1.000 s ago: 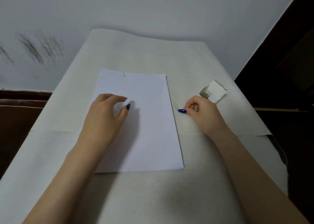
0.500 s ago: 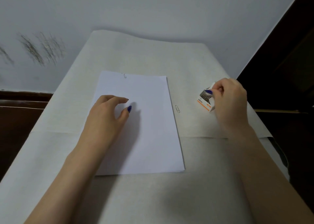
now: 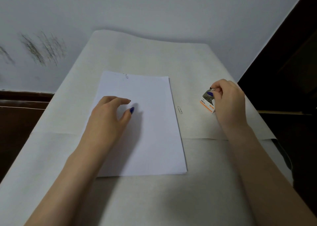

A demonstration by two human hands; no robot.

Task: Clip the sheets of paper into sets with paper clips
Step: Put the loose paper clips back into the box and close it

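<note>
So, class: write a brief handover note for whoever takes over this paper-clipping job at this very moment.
Left hand: open, resting on the paper stack, holding nothing.
Right hand: grip shut on the small paper clip box, a fingertip in its opening.
One loose paper clip lies on the table cover, just right of the stack.
Done: one clip sits on the stack's far edge.
Left: whether unclipped sheets lie beneath cannot be told; if so, clip them.

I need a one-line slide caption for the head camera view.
Left hand rests on white paper stack; right hand holds small paper-clip box; loose clip between.
</note>
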